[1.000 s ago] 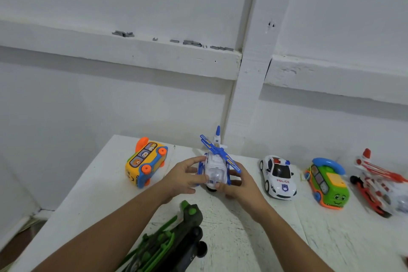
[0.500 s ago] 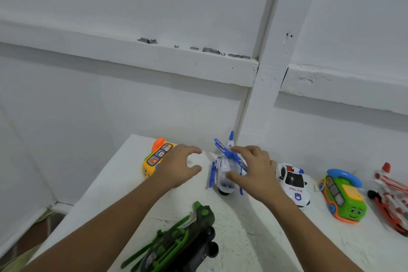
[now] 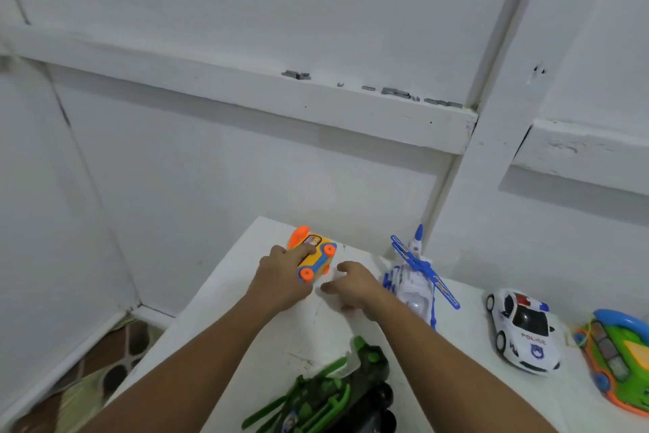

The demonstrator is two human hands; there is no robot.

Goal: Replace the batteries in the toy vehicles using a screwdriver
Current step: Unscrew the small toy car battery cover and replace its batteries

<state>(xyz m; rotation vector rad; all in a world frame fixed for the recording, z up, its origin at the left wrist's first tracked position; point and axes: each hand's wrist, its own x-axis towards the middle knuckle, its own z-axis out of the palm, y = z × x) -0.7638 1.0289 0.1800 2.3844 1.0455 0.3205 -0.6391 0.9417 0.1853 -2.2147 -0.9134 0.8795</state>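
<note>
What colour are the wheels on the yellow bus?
Orange. The wheels on the yellow bus show best in the head view.

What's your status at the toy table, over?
Left hand laid over yellow bus, grip unclear. Right hand open, empty, between bus and white helicopter. No screwdriver in view; green helicopter near the forearms.
</note>
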